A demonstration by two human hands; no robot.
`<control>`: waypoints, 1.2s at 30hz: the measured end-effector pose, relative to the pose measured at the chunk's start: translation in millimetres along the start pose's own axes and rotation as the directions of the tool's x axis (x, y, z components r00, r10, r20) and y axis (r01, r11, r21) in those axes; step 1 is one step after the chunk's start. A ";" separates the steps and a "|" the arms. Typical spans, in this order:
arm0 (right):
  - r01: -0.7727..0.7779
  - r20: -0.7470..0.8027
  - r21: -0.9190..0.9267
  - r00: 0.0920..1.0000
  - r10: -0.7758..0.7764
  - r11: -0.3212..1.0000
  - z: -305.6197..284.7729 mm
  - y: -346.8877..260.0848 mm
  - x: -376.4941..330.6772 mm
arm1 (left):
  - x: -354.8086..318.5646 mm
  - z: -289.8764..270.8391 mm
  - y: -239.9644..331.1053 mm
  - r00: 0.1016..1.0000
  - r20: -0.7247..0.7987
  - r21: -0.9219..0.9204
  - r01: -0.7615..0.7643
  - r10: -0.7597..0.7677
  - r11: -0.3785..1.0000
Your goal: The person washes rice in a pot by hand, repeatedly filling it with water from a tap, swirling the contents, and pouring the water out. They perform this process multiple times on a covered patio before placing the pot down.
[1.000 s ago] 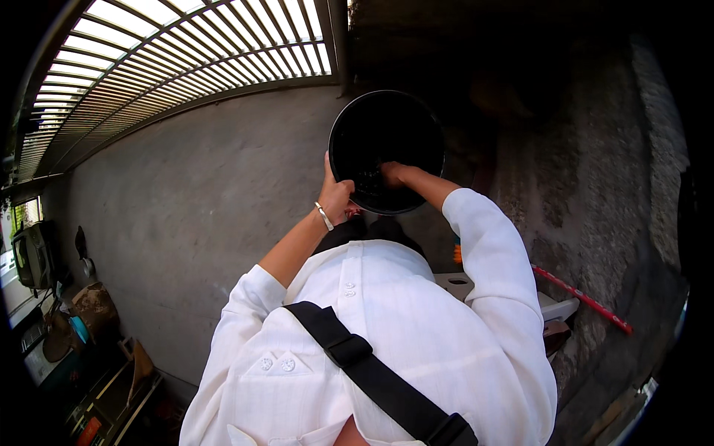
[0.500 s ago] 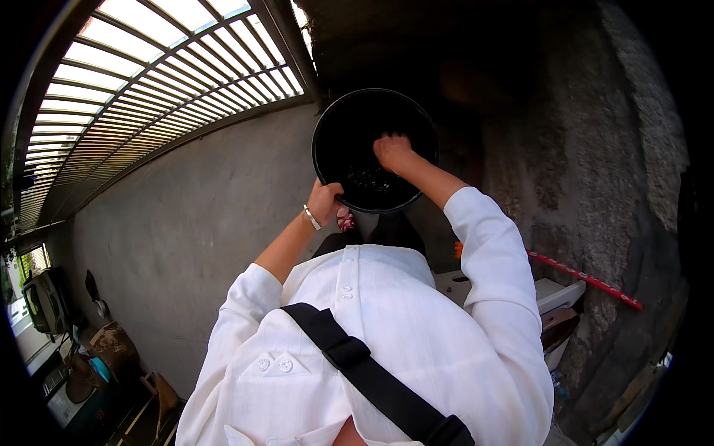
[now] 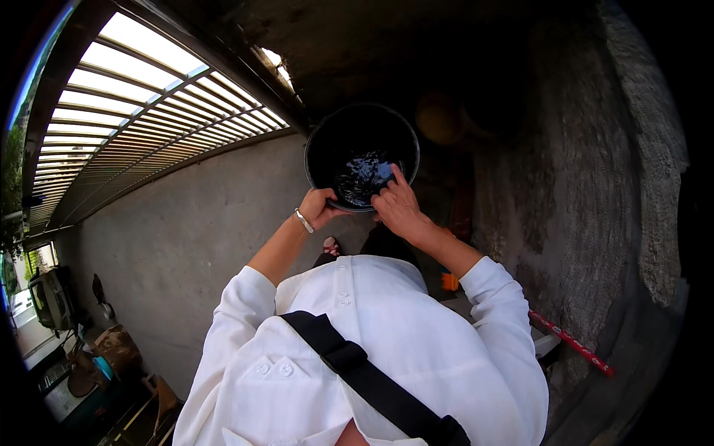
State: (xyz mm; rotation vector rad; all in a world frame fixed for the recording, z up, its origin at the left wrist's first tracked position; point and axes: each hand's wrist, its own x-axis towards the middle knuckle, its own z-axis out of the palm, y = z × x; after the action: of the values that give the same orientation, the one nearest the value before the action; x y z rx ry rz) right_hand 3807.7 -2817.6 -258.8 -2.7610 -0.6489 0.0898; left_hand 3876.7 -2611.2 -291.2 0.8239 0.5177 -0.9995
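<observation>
A round black bucket (image 3: pixel 312 160) is held out in front of me, tilted so that its mouth faces me. Dark water (image 3: pixel 364 177) glints with ripples inside its lower part. My left hand (image 3: pixel 321 209), with a bracelet on the wrist, grips the near left rim, thumb on top. At the near right rim is my right hand (image 3: pixel 398 204). Its index finger stretches over the rim toward the water, while the other fingers are bent against the bucket's edge, partly hidden. The bucket's far inside is too dark to make out.
Left of me runs a grey concrete surface (image 3: pixel 178 193) below a barred metal grille (image 3: pixel 156 97). A rough wall (image 3: pixel 595 186) rises on the right, with a red pole (image 3: pixel 573 342) near it. Beyond the bucket is a dim, rounded yellowish object (image 3: pixel 439 119). Household clutter (image 3: pixel 111 357) fills the lower left.
My right hand has come out of the bucket's inside to its near right rim. The bucket has shifted slightly left and nearer, and the water now shows bright reflections.
</observation>
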 end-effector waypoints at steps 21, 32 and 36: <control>-0.068 -0.367 0.835 0.670 0.645 0.546 18.2 148.2 -15.7 | 137.6 173.4 74.9 0.876 0.004 0.995 -0.054 0.482 0.089; -0.069 -0.088 0.985 0.589 0.804 0.158 29.8 190.8 -26.9 | 149.8 146.8 60.3 0.836 -0.118 0.923 -0.107 0.537 0.371; 0.022 0.031 0.998 0.570 0.821 -0.053 38.1 198.5 -33.3 | 141.3 160.0 50.3 0.935 -0.206 0.733 -0.047 0.288 0.679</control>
State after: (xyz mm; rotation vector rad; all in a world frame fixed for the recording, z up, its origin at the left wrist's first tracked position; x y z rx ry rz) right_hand 3857.4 -2991.0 -355.9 -1.2330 0.5402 -0.2133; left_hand 3989.2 -2798.9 -278.2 1.7387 0.2814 -0.8967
